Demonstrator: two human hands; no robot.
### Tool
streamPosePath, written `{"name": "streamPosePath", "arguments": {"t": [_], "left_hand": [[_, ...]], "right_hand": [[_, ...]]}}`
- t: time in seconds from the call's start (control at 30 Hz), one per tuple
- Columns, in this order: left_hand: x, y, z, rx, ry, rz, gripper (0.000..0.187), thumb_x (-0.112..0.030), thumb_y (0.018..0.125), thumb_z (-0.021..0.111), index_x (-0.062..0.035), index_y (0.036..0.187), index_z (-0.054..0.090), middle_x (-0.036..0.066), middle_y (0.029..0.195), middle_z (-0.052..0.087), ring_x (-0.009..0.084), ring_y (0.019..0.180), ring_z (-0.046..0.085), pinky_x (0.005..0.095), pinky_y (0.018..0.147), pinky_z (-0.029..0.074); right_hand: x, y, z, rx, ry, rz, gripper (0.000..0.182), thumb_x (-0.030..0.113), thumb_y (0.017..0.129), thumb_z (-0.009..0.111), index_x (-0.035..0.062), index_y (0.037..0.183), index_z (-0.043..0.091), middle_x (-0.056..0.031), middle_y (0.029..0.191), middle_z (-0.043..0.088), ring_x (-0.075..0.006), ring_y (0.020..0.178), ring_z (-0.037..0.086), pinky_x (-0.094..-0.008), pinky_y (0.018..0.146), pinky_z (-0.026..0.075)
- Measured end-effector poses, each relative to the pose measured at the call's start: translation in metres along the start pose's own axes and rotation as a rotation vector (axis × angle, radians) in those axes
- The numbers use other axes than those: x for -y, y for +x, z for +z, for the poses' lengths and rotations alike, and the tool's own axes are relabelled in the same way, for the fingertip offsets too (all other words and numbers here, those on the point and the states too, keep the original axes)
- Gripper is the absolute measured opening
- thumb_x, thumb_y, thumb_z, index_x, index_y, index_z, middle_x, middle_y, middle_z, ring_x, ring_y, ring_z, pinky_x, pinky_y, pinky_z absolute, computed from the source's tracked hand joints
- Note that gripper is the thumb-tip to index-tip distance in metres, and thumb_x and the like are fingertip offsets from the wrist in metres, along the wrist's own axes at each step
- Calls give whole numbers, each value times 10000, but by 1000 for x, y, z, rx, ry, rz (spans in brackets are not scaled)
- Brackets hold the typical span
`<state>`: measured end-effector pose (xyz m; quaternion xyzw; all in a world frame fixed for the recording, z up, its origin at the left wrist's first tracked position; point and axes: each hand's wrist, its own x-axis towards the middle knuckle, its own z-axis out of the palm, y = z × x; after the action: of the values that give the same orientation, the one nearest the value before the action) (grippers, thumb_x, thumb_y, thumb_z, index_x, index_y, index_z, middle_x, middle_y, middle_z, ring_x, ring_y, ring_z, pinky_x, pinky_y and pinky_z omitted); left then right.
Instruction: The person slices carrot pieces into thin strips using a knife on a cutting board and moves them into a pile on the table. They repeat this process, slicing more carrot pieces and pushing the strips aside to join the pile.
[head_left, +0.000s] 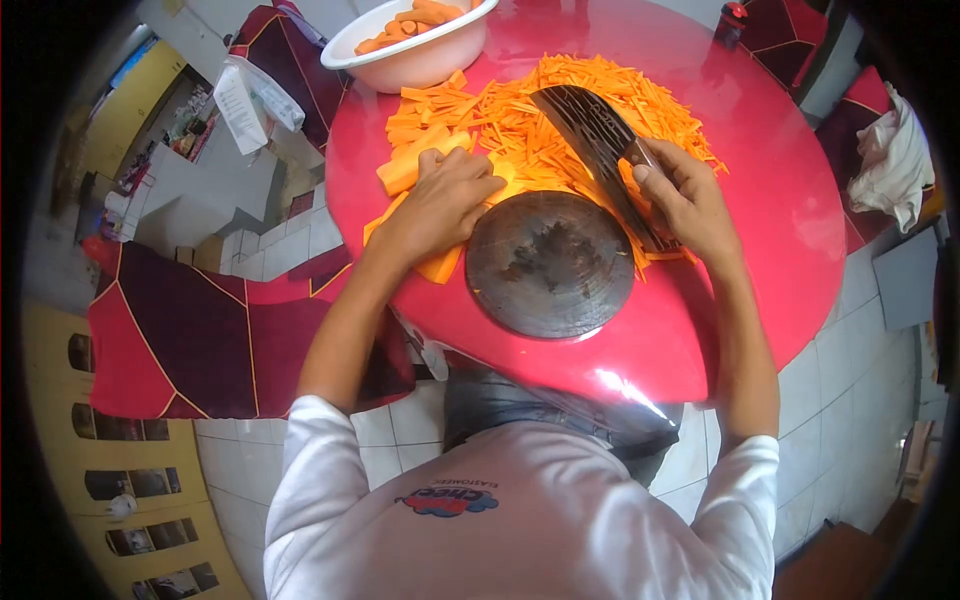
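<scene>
My right hand (692, 200) grips the handle of a wide dark-bladed kitchen knife (590, 130), its blade raised at a slant beside the board. The round, worn wooden chopping board (550, 265) lies near the table's front edge with nothing but dark stains on top. Left of it, my left hand (450, 195) is curled over carrot slices (400, 175), its fingertips partly hidden among them. Behind the board spreads a large heap of carrot strips (620, 95), reaching under and around the knife.
A white basin (410, 55) of peeled carrots stands at the back left of the red round table (780, 220). Draped chairs (210, 330) stand around it. A white plastic bag (255, 100) hangs at the left, and a white cloth (893, 165) lies over a chair at the right.
</scene>
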<state>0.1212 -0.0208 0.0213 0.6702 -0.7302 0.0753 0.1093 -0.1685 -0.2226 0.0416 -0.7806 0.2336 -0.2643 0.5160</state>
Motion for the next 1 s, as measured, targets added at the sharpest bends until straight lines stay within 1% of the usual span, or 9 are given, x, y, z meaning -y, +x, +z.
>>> {"name": "streamPosePath", "arguments": {"t": [0.03, 0.13, 0.23, 0.33, 0.53, 0.63, 0.73, 0.93, 1.0], "left_hand": [[1, 4, 0, 39, 42, 16, 321, -106, 968, 757, -89, 1289, 774, 74, 1165, 708, 271, 1171, 634, 479, 1063, 356], [8, 13, 14, -102, 60, 86, 167, -61, 952, 713, -84, 1104, 781, 91, 1028, 666, 285, 1070, 631, 479, 990, 371], [7, 18, 24, -338, -147, 8, 156, -50, 969, 695, -81, 1090, 788, 97, 982, 676, 297, 1016, 655, 483, 976, 383], [5, 17, 20, -448, -171, -151, 175, -132, 1042, 716, -36, 1159, 804, 98, 967, 722, 280, 982, 690, 452, 991, 396], [3, 18, 27, -476, -14, -188, 196, -172, 986, 735, -50, 1118, 813, 113, 948, 736, 305, 938, 679, 463, 949, 390], [-11, 19, 16, -417, -235, -363, 248, -207, 972, 771, -48, 1152, 835, 104, 910, 743, 286, 940, 685, 443, 969, 381], [-5, 20, 27, -253, 131, -235, 313, -241, 931, 798, -80, 1196, 841, 94, 936, 727, 274, 973, 656, 450, 980, 363], [-3, 27, 24, -214, -46, -242, 349, -253, 883, 799, -100, 1195, 830, 172, 957, 703, 313, 1118, 627, 504, 984, 364], [6, 38, 24, -141, -214, -227, 377, -241, 875, 798, -108, 1226, 833, 171, 1012, 733, 319, 1132, 641, 492, 1014, 369]], "right_hand": [[0, -2, 1, -3, 2, -5, 380, 198, 1117, 700, -40, 1413, 696, -48, 1102, 758, -125, 1015, 676, -312, 909, 560], [-7, -3, 5, -18, 16, -94, 373, 194, 1111, 708, -40, 1401, 703, -43, 1100, 758, -122, 998, 675, -314, 892, 565], [-11, -4, 8, -62, -17, -177, 384, 208, 1104, 722, -50, 1388, 700, -59, 1046, 754, -130, 944, 674, -322, 864, 570], [-6, -6, 10, -77, -110, -223, 377, 216, 1096, 733, -40, 1371, 701, -79, 952, 732, -130, 892, 666, -332, 821, 561], [5, -13, 9, -42, -138, -182, 352, 206, 1084, 741, -27, 1346, 712, -79, 848, 695, -138, 771, 654, -342, 715, 544], [7, -14, 9, -48, -136, -184, 348, 196, 1083, 737, -28, 1348, 713, -79, 822, 690, -141, 748, 654, -339, 694, 541], [0, -13, 11, -67, -131, -258, 350, 193, 1080, 737, -31, 1348, 717, -90, 825, 701, -146, 755, 662, -339, 699, 546], [0, -13, 10, -65, -167, -272, 357, 199, 1062, 755, -33, 1332, 731, -159, 890, 755, -205, 795, 727, -369, 750, 583], [0, -13, 11, -78, -175, -297, 357, 198, 1056, 758, -33, 1327, 733, -188, 920, 773, -233, 816, 753, -383, 771, 594]]}}
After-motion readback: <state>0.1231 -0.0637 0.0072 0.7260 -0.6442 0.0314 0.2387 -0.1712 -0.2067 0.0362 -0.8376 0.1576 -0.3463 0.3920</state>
